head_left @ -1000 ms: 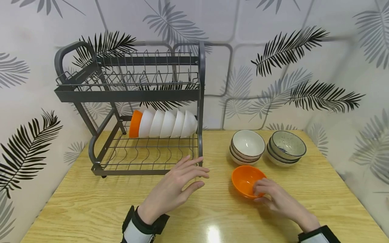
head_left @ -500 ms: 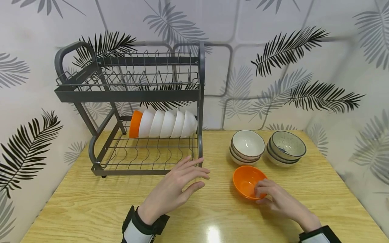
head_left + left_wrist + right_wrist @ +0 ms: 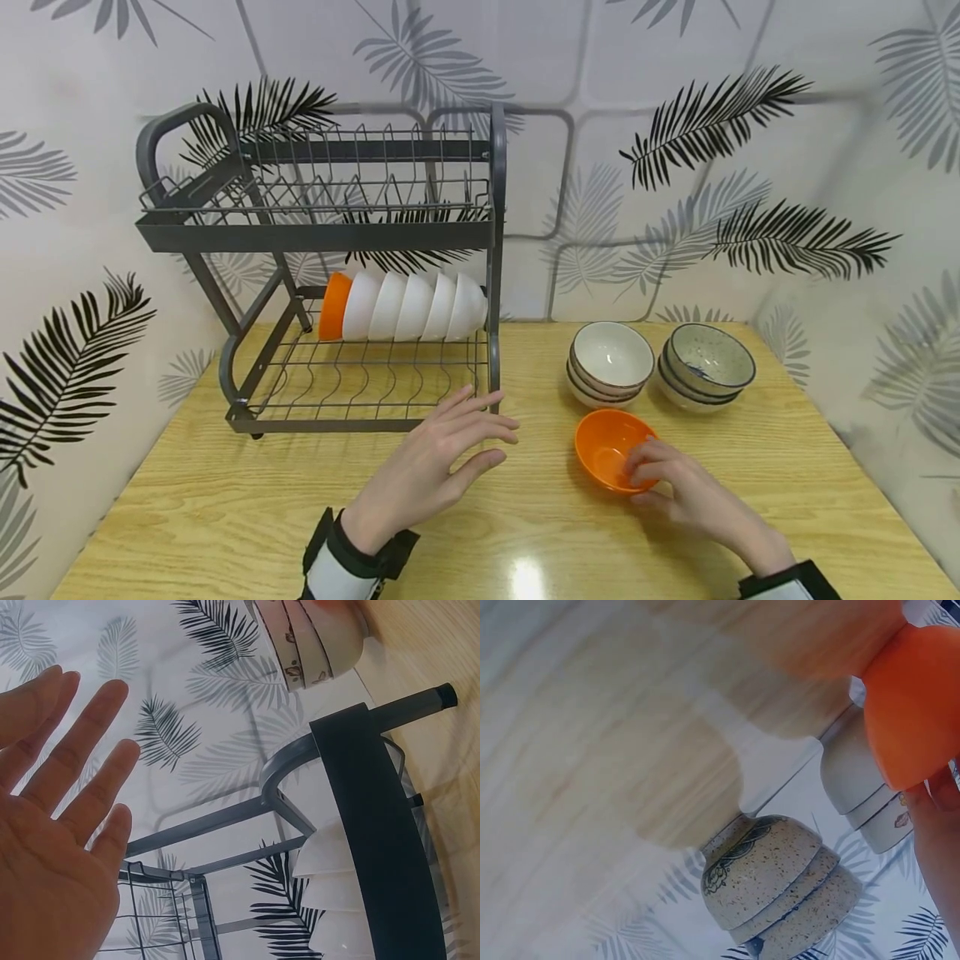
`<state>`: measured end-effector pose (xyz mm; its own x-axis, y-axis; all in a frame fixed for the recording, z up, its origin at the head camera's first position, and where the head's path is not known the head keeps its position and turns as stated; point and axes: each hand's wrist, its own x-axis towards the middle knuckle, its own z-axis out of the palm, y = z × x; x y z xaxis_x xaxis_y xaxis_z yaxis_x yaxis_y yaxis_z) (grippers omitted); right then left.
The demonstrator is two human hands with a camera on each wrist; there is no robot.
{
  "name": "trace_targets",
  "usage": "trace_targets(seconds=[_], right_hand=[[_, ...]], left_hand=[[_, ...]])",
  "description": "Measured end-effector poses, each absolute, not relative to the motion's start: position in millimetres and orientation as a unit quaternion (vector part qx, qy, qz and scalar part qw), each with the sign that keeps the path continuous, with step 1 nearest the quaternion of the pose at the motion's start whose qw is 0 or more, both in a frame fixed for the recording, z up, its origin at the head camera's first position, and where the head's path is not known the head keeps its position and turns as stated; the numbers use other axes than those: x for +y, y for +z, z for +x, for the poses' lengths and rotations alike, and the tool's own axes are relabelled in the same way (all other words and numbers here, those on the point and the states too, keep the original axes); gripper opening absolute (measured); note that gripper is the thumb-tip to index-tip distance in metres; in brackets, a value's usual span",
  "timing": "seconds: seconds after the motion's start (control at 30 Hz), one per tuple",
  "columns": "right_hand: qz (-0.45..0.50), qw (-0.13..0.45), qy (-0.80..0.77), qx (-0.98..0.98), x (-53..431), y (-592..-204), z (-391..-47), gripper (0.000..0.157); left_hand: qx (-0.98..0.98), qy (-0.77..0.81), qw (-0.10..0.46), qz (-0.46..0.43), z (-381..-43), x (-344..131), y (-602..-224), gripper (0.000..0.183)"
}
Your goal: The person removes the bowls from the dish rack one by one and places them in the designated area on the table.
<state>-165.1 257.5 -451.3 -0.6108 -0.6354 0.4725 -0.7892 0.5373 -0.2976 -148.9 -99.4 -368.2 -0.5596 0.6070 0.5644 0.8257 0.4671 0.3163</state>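
Observation:
An orange bowl (image 3: 611,446) sits on the table in front of two bowl stacks. My right hand (image 3: 693,496) pinches its near right rim, fingers over the inside and thumb outside. The right wrist view shows the orange bowl's outer wall (image 3: 922,705), with part of that hand (image 3: 939,847) at its rim. My left hand (image 3: 431,462) hovers by the front right of the dark dish rack (image 3: 315,237), fingers spread and holding nothing. In the left wrist view, the palm and fingers of the left hand (image 3: 67,802) are extended, apart from the rack.
On the rack's lower tier, an orange bowl (image 3: 334,307) and several white bowls (image 3: 412,307) stand nested on their sides. Behind the orange bowl on the table are stacked white bowls (image 3: 611,358) and speckled bowls (image 3: 708,358). A patterned wall (image 3: 675,275) borders the wooden table (image 3: 225,517).
The orange bowl on the table has shifted very slightly right, with my right hand still at its rim. My left hand has stayed almost still.

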Motion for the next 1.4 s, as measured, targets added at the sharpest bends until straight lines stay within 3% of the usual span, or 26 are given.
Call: trace_targets(seconds=[0.2, 0.57, 1.1, 1.4], right_hand=[[0.381, 0.169, 0.23, -0.88, 254.3, -446.1, -161.7, 0.031], [0.37, 0.179, 0.259, -0.874, 247.9, -442.6, -158.7, 0.035], [0.352, 0.167, 0.254, -0.885, 244.2, -439.4, -154.7, 0.034], [0.362, 0.171, 0.272, -0.875, 243.7, -440.8, -153.7, 0.036]], left_hand=[[-0.836, -0.29, 0.193, -0.424, -150.5, -97.1, -370.2, 0.017], [-0.88, -0.311, 0.191, -0.305, -158.1, -104.6, -378.4, 0.023], [-0.898, -0.33, 0.204, -0.208, -185.9, -140.8, -381.9, 0.034], [-0.9, -0.375, 0.155, -0.161, -198.1, -158.7, -378.4, 0.04]])
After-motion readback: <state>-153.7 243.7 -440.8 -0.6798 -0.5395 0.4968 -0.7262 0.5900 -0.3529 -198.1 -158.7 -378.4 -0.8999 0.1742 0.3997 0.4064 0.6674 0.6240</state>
